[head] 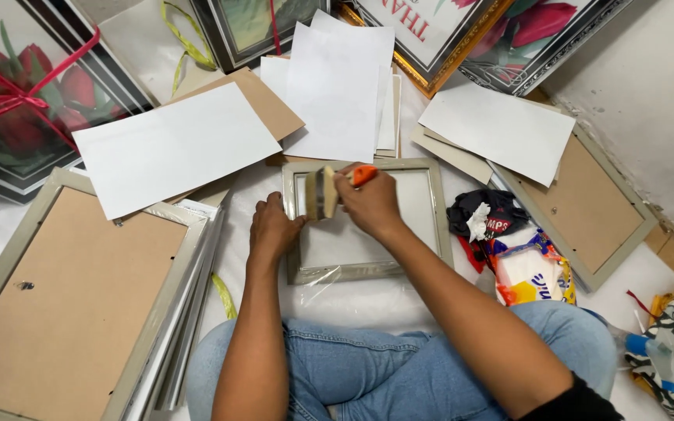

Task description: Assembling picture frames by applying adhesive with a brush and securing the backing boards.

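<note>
A small silver picture frame [431,204] lies flat on the floor in front of my crossed legs, its glass facing up. My left hand [273,228] presses down on the frame's left edge. My right hand [370,204] grips a flat paintbrush [323,192] with an orange handle, its pale bristle head held over the upper left part of the glass. Clear plastic wrap spreads out from under the frame's near edge.
A stack of silver frames with brown backing [72,304] lies at left. White sheets [173,148] and brown boards cover the floor behind. Another backed frame [587,210] lies at right, beside dark cloth [485,214] and a colourful packet [532,273]. Framed flower pictures [17,101] lean at the back.
</note>
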